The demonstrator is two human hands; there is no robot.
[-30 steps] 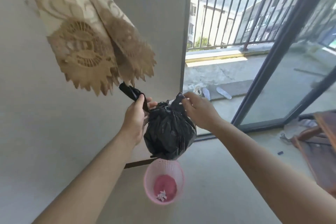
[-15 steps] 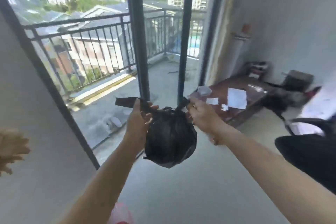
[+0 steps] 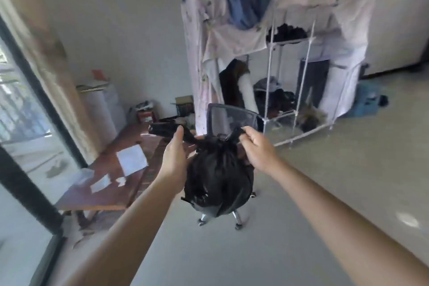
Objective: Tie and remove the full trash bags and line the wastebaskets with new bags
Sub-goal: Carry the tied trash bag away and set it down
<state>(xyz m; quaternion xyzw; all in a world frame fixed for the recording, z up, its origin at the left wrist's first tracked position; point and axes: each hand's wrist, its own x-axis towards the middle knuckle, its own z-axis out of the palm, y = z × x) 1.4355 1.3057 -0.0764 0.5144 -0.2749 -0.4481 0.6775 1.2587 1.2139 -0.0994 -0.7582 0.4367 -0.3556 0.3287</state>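
Observation:
A full black trash bag [image 3: 217,183] hangs in the air in front of me, its top gathered into a knot with two ends sticking out sideways. My left hand [image 3: 175,160] grips the left end of the bag's top, which juts out past my thumb. My right hand [image 3: 254,148] pinches the right end between thumb and fingers. Both ends are pulled apart. No wastebasket is in view.
An office chair [image 3: 232,118] stands right behind the bag, its wheels showing below. A low wooden table [image 3: 104,190] with papers sits at the left by the glass door [image 3: 27,137]. A fabric wardrobe [image 3: 278,53] stands behind. Open floor lies to the right.
My view has swung right, from the wall and pink wastebasket past the balcony door into the room. Both hands keep hold of the bag's ends; the wastebasket has left the view.

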